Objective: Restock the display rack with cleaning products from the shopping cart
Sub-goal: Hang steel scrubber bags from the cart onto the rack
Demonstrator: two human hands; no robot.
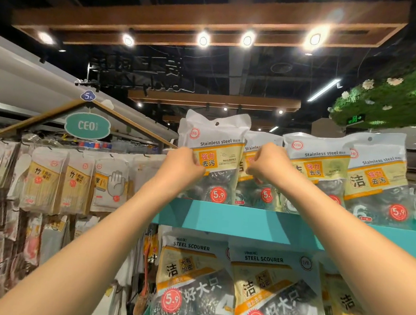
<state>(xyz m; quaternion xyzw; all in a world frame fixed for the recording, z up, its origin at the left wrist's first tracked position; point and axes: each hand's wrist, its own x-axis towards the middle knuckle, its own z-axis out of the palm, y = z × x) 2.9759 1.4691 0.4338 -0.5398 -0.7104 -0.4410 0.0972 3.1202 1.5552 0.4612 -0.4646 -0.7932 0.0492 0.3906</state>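
On the top shelf of the teal display rack (246, 220) stand several white and yellow packs of stainless steel scourers. My left hand (182, 166) grips the left edge of the leftmost scourer pack (219, 143), which stands upright at the shelf's left end. My right hand (268, 163) has its fingers curled on the front of the second scourer pack (252, 142), just behind and right of the first. Two more packs (318, 163) stand further right. The shopping cart is out of view.
The lower shelf holds larger steel scourer packs (195, 278). To the left, bamboo cloth packs (44, 179) and glove packs (110, 186) hang on hooks under a teal CEO sign (87, 125). A green hanging decoration (398, 97) is at the upper right.
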